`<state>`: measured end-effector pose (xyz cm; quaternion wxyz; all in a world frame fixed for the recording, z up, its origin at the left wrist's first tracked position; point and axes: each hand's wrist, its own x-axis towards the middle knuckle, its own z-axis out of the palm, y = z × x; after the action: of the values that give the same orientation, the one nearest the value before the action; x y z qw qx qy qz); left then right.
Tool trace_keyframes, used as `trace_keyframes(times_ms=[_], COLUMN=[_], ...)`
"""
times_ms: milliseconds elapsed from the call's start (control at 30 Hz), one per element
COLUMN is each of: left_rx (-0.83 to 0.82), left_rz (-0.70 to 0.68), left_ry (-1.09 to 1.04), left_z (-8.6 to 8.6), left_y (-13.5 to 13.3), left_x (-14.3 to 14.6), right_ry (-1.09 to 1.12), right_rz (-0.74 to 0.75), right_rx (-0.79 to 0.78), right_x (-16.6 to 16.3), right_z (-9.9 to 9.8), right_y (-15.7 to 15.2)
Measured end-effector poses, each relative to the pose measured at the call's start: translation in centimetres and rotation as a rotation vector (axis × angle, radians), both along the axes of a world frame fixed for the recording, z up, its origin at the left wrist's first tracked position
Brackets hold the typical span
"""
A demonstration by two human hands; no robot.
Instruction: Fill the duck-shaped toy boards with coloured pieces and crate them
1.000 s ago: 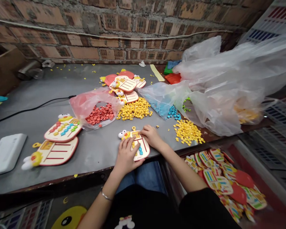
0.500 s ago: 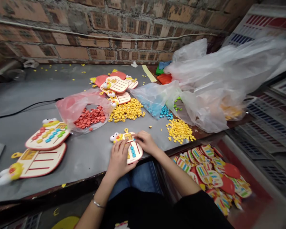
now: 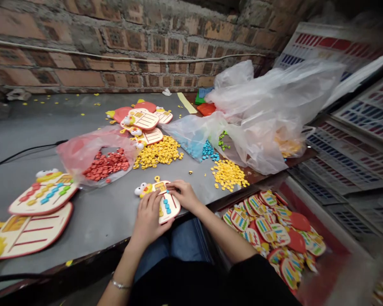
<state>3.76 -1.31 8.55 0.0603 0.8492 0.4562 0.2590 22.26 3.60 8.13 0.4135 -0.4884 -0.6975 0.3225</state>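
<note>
A cream toy counting board (image 3: 175, 205) with a yellow duck-like head and white bulging eyes lies flat near the table's front edge. My left hand (image 3: 147, 219) grips its left side, fingers across the face and thumb by the lower edge. Several blue beads (image 3: 167, 207) sit in one slot, and a few yellow beads (image 3: 161, 211) show beside my left fingers. At the top of the blue slot, the fingertips of my right hand (image 3: 184, 196) are closed on another blue bead (image 3: 167, 191), partly hidden by them.
Red beads (image 3: 107, 165) spill from a pink bag (image 3: 83, 146). Yellow bead piles (image 3: 159, 152) lie ahead, with blue beads (image 3: 207, 149) and green beads (image 3: 222, 140) in plastic bags. Boards are stacked left (image 3: 41, 225) and behind. A bin (image 3: 335, 238) of filled boards stands low right.
The view has shifted, so the table's contents sit further left in it. Both hands stay on the board, with the right fingertips still at the top of the blue slot.
</note>
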Motion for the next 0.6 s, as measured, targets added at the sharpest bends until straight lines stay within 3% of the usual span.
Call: trace_keyframes(times_ms=[100,600], left_rx=[-0.016,0.013], left_rz=[-0.012,0.02], left_ry=[-0.008,-0.008], left_z=[0.2,-0.3], left_y=[-0.1,0.0], left_x=[0.0,0.0], right_ry=[0.014,0.009], right_rz=[0.036,-0.08], right_rx=[-0.012,-0.055], right_x=[0.0,-2.3], right_z=[-0.1,-0.2], right_y=[0.3,-0.4])
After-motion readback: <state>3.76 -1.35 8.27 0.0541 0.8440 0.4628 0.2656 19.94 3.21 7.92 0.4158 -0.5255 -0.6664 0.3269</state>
